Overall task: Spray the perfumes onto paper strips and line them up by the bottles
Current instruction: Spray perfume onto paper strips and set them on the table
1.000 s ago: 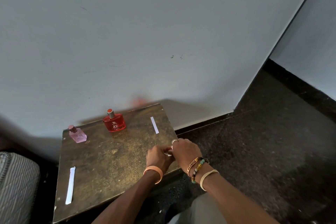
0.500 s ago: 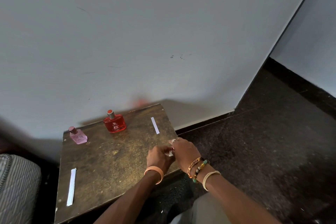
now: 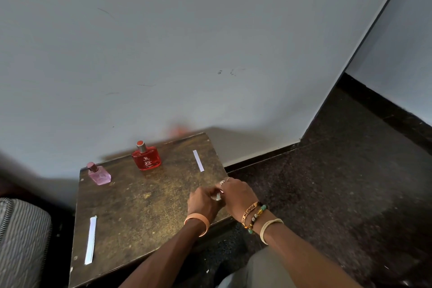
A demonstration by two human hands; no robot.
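Both hands meet at the near right edge of the table (image 3: 140, 206). The left hand (image 3: 202, 203) and right hand (image 3: 238, 196) have their fingertips curled together over a small pale object (image 3: 218, 197); it is probably a cap or a scrap of paper, but the fingers hide most of it. Whether the grip is closed on it cannot be told.

Just beyond the fingertips lies a short white paper strip (image 3: 198, 160), flat on the table. Further out and left stands the red perfume bottle (image 3: 146, 158), upright, sprayer exposed. Left again stands the pink perfume bottle (image 3: 99, 174). Well to the left of the hands, near the front edge, lies a longer strip bundle (image 3: 91, 239).

Handling: strips are light and limp; pinch at one end. Bottles are glass, smooth, breakable; grasp across the flat sides.
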